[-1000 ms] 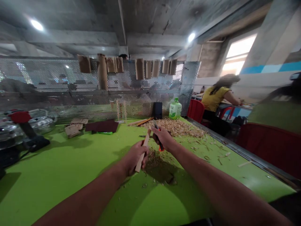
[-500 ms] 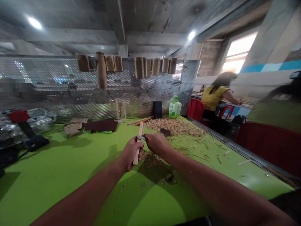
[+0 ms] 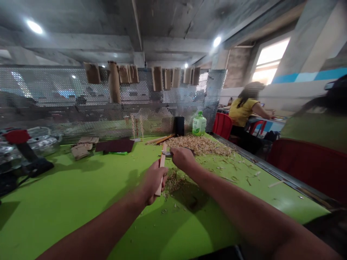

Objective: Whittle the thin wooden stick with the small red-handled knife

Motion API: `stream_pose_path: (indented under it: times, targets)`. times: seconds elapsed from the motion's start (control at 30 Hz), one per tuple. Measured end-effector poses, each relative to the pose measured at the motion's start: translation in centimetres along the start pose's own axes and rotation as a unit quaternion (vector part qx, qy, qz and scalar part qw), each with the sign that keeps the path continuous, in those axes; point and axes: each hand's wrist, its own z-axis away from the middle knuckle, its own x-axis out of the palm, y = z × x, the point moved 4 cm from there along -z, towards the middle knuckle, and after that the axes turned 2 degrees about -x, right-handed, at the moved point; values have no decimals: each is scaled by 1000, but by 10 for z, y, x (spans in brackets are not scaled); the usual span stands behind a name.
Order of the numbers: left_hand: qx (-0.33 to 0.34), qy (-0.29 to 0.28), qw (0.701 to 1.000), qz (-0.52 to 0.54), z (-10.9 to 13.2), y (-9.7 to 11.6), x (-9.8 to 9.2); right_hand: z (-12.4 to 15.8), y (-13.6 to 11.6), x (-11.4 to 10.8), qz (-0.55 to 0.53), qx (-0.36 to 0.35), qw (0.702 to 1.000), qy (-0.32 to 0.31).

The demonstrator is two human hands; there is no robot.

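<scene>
My left hand [image 3: 155, 180] is closed round a narrow strip of pale wood [image 3: 162, 160], which tilts up and away from me. In my closed right hand [image 3: 182, 157] is a carving knife [image 3: 166, 154]; its blade lies across the wood near the far end, and its handle is mostly hidden by my fingers. Below both hands, wood shavings [image 3: 175, 180] lie scattered on the green table [image 3: 89, 202].
A large heap of shavings [image 3: 208, 144] lies at the back right, near a green-tea bottle [image 3: 199, 124] and a black phone-like slab [image 3: 179, 125]. Dark sandpaper [image 3: 115, 145] and a red-and-black power drill [image 3: 25, 148] are leftward. A person in yellow [image 3: 242, 110] sits at right.
The knife has moved from the middle of the strip toward its far end, my right hand going with it. My left hand has come slightly nearer. The view has shifted a little.
</scene>
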Motion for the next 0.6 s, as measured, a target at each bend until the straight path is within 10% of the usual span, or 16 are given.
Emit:
stream_pose_path:
  times: [0.17,0.4,0.6]
  targets:
    - [1,-9,1000,-7,6,-1,3,-11,14,2,-23,5,999,27]
    - [5,-62,998,-19,16,-8,14,-16,81,-5,-58,203,977,14]
    - [26,6,1000,3,-8,-6,-9,-4,26,-8,-64,78,995,11]
